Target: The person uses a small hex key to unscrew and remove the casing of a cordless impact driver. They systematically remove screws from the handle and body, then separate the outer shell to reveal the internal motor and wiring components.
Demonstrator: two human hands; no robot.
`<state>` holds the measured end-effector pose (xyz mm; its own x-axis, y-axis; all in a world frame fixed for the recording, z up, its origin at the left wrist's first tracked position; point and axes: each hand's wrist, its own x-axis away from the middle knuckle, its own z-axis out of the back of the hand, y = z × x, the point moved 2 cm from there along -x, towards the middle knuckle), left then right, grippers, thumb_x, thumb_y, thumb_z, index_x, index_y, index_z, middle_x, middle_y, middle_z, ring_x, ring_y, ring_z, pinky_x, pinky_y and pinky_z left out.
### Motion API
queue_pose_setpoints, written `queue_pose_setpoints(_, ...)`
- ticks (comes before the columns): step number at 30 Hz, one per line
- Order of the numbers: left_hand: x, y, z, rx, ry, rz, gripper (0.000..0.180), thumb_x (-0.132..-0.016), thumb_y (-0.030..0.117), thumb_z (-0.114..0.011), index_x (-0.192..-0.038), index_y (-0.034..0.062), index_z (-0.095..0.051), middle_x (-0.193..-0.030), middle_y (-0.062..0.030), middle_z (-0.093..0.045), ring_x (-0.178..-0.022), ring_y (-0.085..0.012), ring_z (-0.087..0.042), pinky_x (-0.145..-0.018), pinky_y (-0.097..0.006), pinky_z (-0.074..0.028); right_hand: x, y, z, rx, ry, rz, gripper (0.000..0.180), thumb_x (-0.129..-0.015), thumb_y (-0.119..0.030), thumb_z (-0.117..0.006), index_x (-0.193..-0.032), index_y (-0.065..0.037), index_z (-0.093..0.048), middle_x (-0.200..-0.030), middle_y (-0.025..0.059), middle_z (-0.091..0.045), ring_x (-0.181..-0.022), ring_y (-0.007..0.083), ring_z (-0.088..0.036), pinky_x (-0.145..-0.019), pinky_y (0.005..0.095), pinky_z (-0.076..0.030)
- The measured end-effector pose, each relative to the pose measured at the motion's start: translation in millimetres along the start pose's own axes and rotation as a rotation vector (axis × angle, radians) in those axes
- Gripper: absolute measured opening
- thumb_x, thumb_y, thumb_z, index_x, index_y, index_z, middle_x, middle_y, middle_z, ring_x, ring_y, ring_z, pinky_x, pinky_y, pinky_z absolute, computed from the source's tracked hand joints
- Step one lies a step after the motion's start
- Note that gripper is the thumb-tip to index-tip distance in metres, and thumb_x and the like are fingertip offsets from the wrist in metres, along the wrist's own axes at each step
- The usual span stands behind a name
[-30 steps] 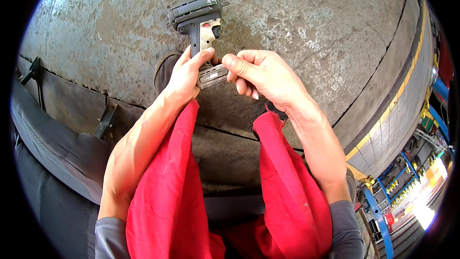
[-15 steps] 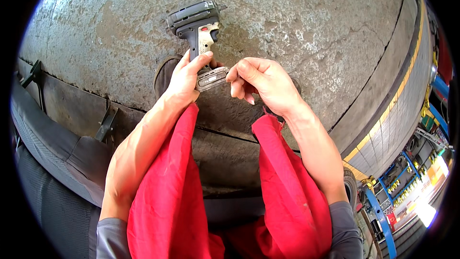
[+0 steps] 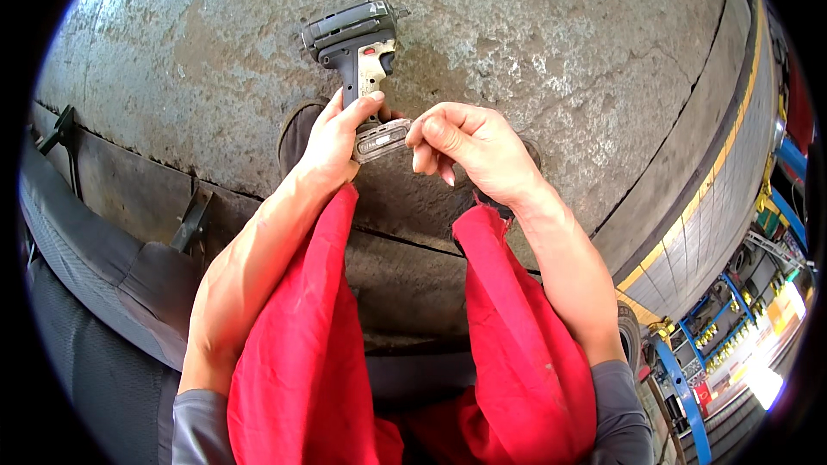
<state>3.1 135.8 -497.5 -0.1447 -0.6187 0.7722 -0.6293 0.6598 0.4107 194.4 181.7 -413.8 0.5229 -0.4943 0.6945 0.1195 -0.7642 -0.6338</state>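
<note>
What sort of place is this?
Probably a repair workshop: the left hand holds a pistol-shaped power tool, the floor is rough and worn, and a blue metal frame shows at right.

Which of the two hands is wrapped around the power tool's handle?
The left hand, closed around the handle. The right hand, fingers curled, is instead beside the battery base's right end.

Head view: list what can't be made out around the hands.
All in the head view:
Power tool: lower grip hidden by the left hand.
Right hand: whether it pinches anything, hidden by its own curled fingers.
Dark shoe: partly hidden by the left hand.
Blue rack: what it holds, too small to tell.
</note>
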Motion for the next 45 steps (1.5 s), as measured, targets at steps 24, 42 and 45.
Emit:
queue_pose_setpoints(24,-15,-18,6,-0.005,-0.069,-0.093,0.029,-0.101,0.017,-0.065,-0.126,0.0099,-0.053,-0.097,-0.007,-0.066,-0.089,-0.0194,-0.066,-0.078,-0.037,-0.056,4,-15,-2,0.218,0.116,-0.007,0.025,-0.102,-0.026,-0.065,-0.091,-0.005,-0.068,-0.072,-0.0013,-0.064,-0.062,0.0057,-0.057,-0.053,0.0225,-0.046)
queue_pose_setpoints(42,-5,-7,0,0.042,0.044,-0.003,0.021,-0.098,0.011,-0.065,-0.116,0.0051,-0.056,-0.095,-0.0114,-0.068,-0.085,-0.0237,-0.07,-0.076,-0.038,-0.057,15,-15,1,0.445,0.153,0.244,0.028,-0.098,-0.029,-0.071,-0.106,-0.002,-0.072,-0.083,0.0024,-0.07,-0.074,0.0102,-0.062,-0.069,0.0298,-0.051)
queue_pose_setpoints(45,-2,-4,-2,0.035,0.006,-0.026,0.02,-0.1,0.012,-0.064,-0.118,0.0055,-0.057,-0.094,-0.0102,-0.068,-0.086,-0.0226,-0.07,-0.076,-0.037,-0.057,9,-6,-2,0.138,0.096,0.109,0.035,-0.104,-0.038,-0.064,-0.105,-0.004,-0.073,-0.083,0.0003,-0.069,-0.072,0.0069,-0.061,-0.065,0.0258,-0.05)
